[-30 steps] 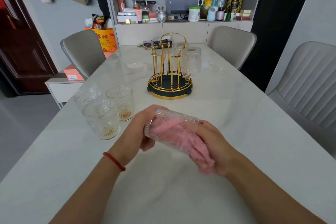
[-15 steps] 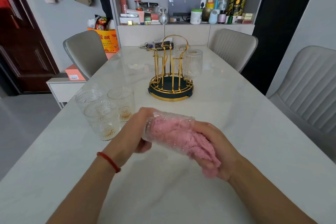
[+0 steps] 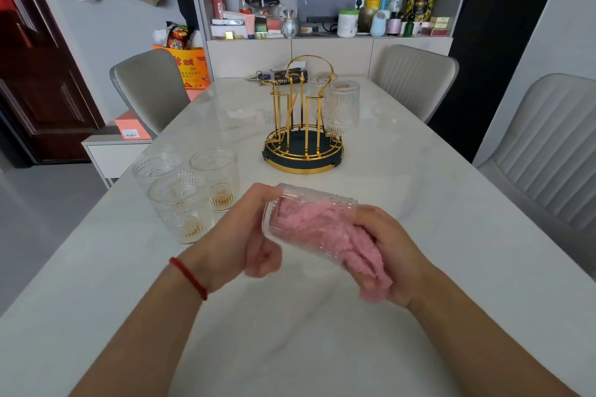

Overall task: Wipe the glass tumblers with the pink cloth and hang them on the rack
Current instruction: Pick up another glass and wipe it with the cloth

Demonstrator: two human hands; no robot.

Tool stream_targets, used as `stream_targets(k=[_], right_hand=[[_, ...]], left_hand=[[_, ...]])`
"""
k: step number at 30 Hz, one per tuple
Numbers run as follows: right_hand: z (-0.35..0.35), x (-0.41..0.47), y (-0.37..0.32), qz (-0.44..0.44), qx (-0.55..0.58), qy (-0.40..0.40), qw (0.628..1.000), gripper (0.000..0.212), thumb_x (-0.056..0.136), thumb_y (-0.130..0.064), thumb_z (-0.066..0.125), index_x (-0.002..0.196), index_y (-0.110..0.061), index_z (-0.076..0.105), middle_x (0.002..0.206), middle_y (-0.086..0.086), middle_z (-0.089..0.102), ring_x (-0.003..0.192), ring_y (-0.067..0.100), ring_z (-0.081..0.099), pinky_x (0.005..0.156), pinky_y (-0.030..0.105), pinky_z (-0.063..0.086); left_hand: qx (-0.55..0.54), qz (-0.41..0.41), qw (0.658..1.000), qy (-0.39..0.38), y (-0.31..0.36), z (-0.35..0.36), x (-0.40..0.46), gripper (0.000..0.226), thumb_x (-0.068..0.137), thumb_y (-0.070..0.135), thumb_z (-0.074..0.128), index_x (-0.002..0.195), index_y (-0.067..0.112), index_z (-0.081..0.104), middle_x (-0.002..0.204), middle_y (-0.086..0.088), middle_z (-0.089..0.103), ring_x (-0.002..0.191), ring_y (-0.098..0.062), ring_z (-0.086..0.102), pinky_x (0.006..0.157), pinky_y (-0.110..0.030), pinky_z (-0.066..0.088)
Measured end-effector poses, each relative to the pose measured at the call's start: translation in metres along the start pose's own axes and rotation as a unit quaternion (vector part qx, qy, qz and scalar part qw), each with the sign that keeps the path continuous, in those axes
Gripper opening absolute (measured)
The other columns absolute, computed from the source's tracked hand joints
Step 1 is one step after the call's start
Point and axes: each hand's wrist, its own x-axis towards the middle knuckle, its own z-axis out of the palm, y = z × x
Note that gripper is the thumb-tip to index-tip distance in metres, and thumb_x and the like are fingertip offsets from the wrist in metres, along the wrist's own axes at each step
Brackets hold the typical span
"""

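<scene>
Above table (image 3: 419,203), hands wipe tumbler (image 3: 300,203) with cloth (image 3: 364,248).

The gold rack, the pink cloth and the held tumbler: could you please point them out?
gold rack (image 3: 303,162): head view, base rim.
pink cloth (image 3: 317,226): head view, part inside the glass.
held tumbler (image 3: 317,195): head view, upper side wall.

Three tumblers (image 3: 183,190) crowd left; table (image 3: 403,190) bare right of rack (image 3: 303,145).
</scene>
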Motion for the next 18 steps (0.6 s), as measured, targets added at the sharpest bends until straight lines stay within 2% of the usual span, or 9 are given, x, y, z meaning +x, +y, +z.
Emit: stream_targets(k=[2, 3, 5, 7, 10, 12, 14, 16, 18], right_hand=[[-0.004, 0.002, 0.004, 0.001, -0.021, 0.037, 0.999, 0.033, 0.101, -0.015, 0.054, 0.120, 0.012, 0.058, 0.067, 0.020, 0.065, 0.034, 0.017, 0.056, 0.034, 0.019, 0.043], [-0.003, 0.002, 0.005, 0.007, -0.023, 0.044, 0.999, 0.035, 0.103, -0.016, 0.054, 0.125, 0.011, 0.055, 0.066, 0.016, 0.067, 0.036, 0.018, 0.058, 0.036, 0.020, 0.044], [-0.002, 0.002, 0.005, 0.010, -0.011, 0.027, 1.000, 0.027, 0.099, -0.017, 0.058, 0.113, 0.005, 0.067, 0.061, 0.011, 0.066, 0.036, 0.017, 0.056, 0.036, 0.019, 0.043], [-0.002, -0.001, 0.001, 0.024, 0.042, -0.016, 0.999, 0.025, 0.091, -0.022, 0.064, 0.095, -0.001, 0.075, 0.058, 0.010, 0.065, 0.030, 0.013, 0.052, 0.032, 0.017, 0.041], [-0.004, -0.001, 0.001, 0.047, 0.161, -0.038, 0.985, 0.030, 0.086, -0.024, 0.068, 0.097, 0.004, 0.074, 0.063, 0.013, 0.068, 0.024, 0.010, 0.048, 0.028, 0.016, 0.040], [-0.005, -0.001, -0.002, 0.022, 0.097, -0.029, 0.995, 0.028, 0.086, -0.027, 0.068, 0.090, -0.001, 0.077, 0.061, 0.012, 0.067, 0.026, 0.011, 0.049, 0.030, 0.016, 0.040], [-0.002, -0.002, -0.005, -0.008, 0.005, -0.020, 1.000, 0.028, 0.090, -0.027, 0.062, 0.088, -0.003, 0.077, 0.057, 0.011, 0.065, 0.030, 0.015, 0.053, 0.032, 0.018, 0.041], [-0.001, -0.003, -0.006, -0.014, -0.030, -0.014, 0.999, 0.029, 0.100, -0.021, 0.051, 0.097, 0.004, 0.068, 0.054, 0.012, 0.064, 0.029, 0.020, 0.056, 0.032, 0.021, 0.045], [-0.003, -0.002, -0.005, -0.008, -0.036, -0.009, 0.999, 0.028, 0.105, -0.018, 0.047, 0.104, 0.006, 0.062, 0.056, 0.011, 0.065, 0.031, 0.021, 0.056, 0.034, 0.022, 0.046]], left_hand=[[-0.013, -0.017, 0.999, 0.034, -0.001, 0.003, -0.003, 0.063, 0.104, 0.058, 0.031, 0.070, 0.012, 0.057, 0.052, -0.007, 0.045, 0.038, -0.018, 0.026, 0.050, -0.028, 0.010], [-0.024, -0.012, 0.997, 0.074, -0.003, 0.006, -0.001, 0.058, 0.104, 0.055, 0.034, 0.066, 0.014, 0.048, 0.048, -0.004, 0.039, 0.039, -0.017, 0.022, 0.052, -0.030, 0.009], [-0.032, 0.038, 0.992, 0.119, -0.005, 0.010, 0.002, 0.044, 0.105, 0.041, 0.039, 0.077, 0.009, 0.052, 0.050, -0.001, 0.038, 0.041, -0.016, 0.025, 0.051, -0.026, 0.013], [-0.011, 0.118, 0.983, 0.137, -0.007, 0.009, 0.004, 0.034, 0.107, 0.033, 0.042, 0.094, 0.010, 0.064, 0.062, -0.004, 0.046, 0.048, -0.015, 0.037, 0.046, -0.024, 0.028], [0.010, 0.189, 0.976, 0.108, -0.010, -0.001, 0.002, 0.027, 0.110, 0.029, 0.043, 0.112, 0.022, 0.069, 0.085, -0.005, 0.056, 0.068, -0.014, 0.053, 0.054, -0.028, 0.046], [-0.028, 0.177, 0.982, 0.057, -0.007, -0.003, 0.000, 0.026, 0.103, 0.024, 0.047, 0.117, 0.021, 0.069, 0.092, -0.008, 0.061, 0.072, -0.017, 0.057, 0.055, -0.031, 0.045], [-0.064, 0.115, 0.990, 0.045, -0.005, -0.001, 0.001, 0.027, 0.099, 0.030, 0.049, 0.104, 0.018, 0.073, 0.081, -0.009, 0.064, 0.062, -0.019, 0.056, 0.050, -0.031, 0.040], [0.007, 0.028, 0.998, 0.062, -0.004, 0.003, 0.000, 0.055, 0.107, 0.052, 0.040, 0.071, 0.018, 0.067, 0.057, -0.003, 0.051, 0.045, -0.016, 0.040, 0.046, -0.024, 0.029], [0.038, 0.023, 0.997, 0.061, -0.009, 0.003, 0.001, 0.056, 0.108, 0.050, 0.037, 0.076, 0.009, 0.059, 0.051, 0.000, 0.039, 0.042, -0.015, 0.025, 0.047, -0.023, 0.018]])
